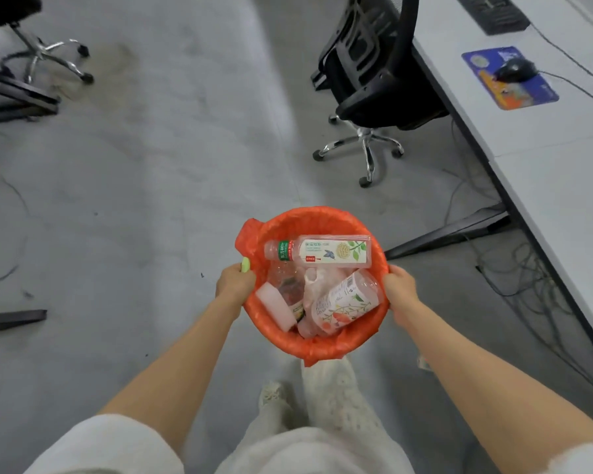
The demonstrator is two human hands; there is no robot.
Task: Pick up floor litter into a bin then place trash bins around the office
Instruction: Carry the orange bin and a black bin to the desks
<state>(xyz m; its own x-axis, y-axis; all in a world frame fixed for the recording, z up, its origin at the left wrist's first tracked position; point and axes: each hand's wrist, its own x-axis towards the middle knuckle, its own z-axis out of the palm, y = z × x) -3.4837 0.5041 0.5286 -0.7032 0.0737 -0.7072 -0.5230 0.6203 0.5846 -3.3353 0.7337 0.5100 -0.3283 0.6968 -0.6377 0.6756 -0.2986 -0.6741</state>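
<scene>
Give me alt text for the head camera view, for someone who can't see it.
Both hands, left hand and right hand, hold an orange-lined bin of plastic bottles above a grey office floor, between a black chair and a white desk.

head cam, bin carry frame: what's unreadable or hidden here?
- Bin body, head view: hidden under the orange liner; only the rim shows.
- Lower litter: covered by the top bottle and the tilted bottle.
- Bottle label text: too small and blurred.
- Left hand and right hand fingertips: curled over the rim, out of sight.
- Keyboard: cut off by the top edge.
- Left chair: seat cut off by the frame corner.
</scene>
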